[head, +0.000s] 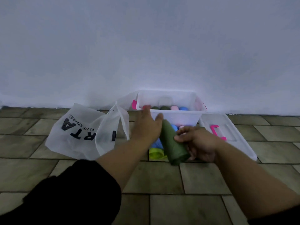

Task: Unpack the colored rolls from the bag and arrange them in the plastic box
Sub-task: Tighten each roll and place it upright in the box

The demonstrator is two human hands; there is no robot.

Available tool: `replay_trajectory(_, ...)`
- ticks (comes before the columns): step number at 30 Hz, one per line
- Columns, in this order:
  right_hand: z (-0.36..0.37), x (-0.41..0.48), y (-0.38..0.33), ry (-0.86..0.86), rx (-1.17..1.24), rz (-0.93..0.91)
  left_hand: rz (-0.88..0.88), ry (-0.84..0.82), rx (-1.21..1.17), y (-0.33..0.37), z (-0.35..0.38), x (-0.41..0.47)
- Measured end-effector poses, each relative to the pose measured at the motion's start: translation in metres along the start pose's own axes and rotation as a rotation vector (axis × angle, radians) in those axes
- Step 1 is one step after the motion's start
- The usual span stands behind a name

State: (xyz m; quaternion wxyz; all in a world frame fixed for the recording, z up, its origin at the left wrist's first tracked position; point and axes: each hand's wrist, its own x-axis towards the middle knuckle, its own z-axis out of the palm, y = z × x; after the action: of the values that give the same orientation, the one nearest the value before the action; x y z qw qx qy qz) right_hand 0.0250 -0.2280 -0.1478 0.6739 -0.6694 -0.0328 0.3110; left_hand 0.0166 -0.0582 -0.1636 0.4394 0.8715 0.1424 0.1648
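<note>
In the head view, the right hand is clamped around the lower end of a dark green roll, which slants up and away towards the plastic box just beyond the knuckles. The left hand holds nothing. Its fingers are straight and spread, reaching to the near-left corner of the box, and the thumb lies close beside the tip of the green roll.

The job looks partly done. A row of rolls already sits along the far side of the box, past both hands: a red roll, some dark green ones, a pink roll and a blue roll. Under the hands, out of the bag and not yet boxed, a blue roll and a lime roll lie on the floor. More blue and pink show just past the right hand's fingers.

The bag lies slumped to the left of the left hand. Whether anything remains inside it cannot be told. The lid lies right of the right hand.
</note>
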Motion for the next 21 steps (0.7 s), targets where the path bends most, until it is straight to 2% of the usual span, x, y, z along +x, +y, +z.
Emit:
replay_trajectory(2, -0.009, 0.016, -0.028, 0.057, -0.019, -0.057, -0.031, 0.011, 0.243, 0.003, -0.01, 0.032)
replay_trajectory(5, -0.016, 0.046, -0.068, 0.135, 0.017, -0.126, -0.189, -0.109, 0.472, 0.002, -0.015, 0.068)
replay_trajectory(8, -0.015, 0.079, -0.091, 0.267, -0.088, -0.152, -0.28, -0.208, 0.53, 0.001, -0.011, 0.08)
replay_trajectory(10, -0.008, 0.107, -0.097, 0.31, -0.207, -0.134, -0.277, -0.264, 0.535, 0.001, -0.011, 0.082)
replay_trajectory(13, 0.014, 0.144, -0.099, 0.314, -0.449, -0.1, -0.254, -0.277, 0.536, 0.0, -0.01, 0.083)
replay_trajectory(16, 0.04, 0.173, -0.094, 0.248, -0.807, -0.092, -0.265, -0.286, 0.551, -0.005, -0.009, 0.086)
replay_trajectory(21, 0.057, 0.198, -0.085, 0.098, -1.177, -0.003, -0.239, -0.318, 0.575, -0.011, -0.008, 0.09)
